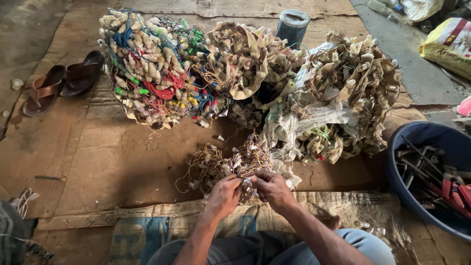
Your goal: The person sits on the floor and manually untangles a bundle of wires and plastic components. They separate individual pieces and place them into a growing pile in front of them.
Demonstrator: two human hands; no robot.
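My left hand (223, 195) and my right hand (271, 189) meet low in the middle of the head view, both pinching strands of a small tangle of thin yellowish wires with little pale bulb sockets (216, 164). The tangle lies on brown cardboard (108, 162) just beyond my knees. Behind it sit big heaps of the same wired sockets: one with red, blue and green wires (157, 68) at the left, a beige heap (245, 54) in the middle, and a heap partly wrapped in sacking (338, 98) at the right.
A blue plastic tub (417, 135) holding metal pieces and red-handled parts stands at the right. A pair of brown sandals (61, 86) lies at the left. A grey spool (292, 24) stands behind the heaps. A yellow printed sack (449, 44) lies far right.
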